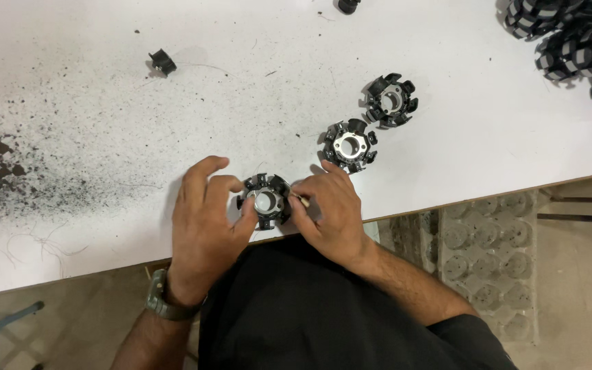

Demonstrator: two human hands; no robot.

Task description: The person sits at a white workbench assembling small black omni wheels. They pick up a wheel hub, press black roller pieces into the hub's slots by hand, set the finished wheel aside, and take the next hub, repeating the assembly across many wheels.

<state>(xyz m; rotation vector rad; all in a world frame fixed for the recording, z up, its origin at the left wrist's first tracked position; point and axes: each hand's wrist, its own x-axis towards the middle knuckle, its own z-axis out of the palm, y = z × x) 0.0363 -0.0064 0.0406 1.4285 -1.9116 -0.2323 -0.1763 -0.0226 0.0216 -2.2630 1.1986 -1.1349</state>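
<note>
the white surface (104, 96) fills most of my view, its left part speckled with dark dust. a heap of black wound stators (570, 41) sits at its far right corner. two loose stator cores (390, 100) (348, 145) lie side by side just beyond my right hand (330, 212). my left hand (203, 219) curls round the third stator core (266, 200) near the surface's front edge, thumb pressed on its rim. my right hand pinches a thin pale stick (300, 200) against that core. a small black clip (162, 62) lies far off, upper left.
</note>
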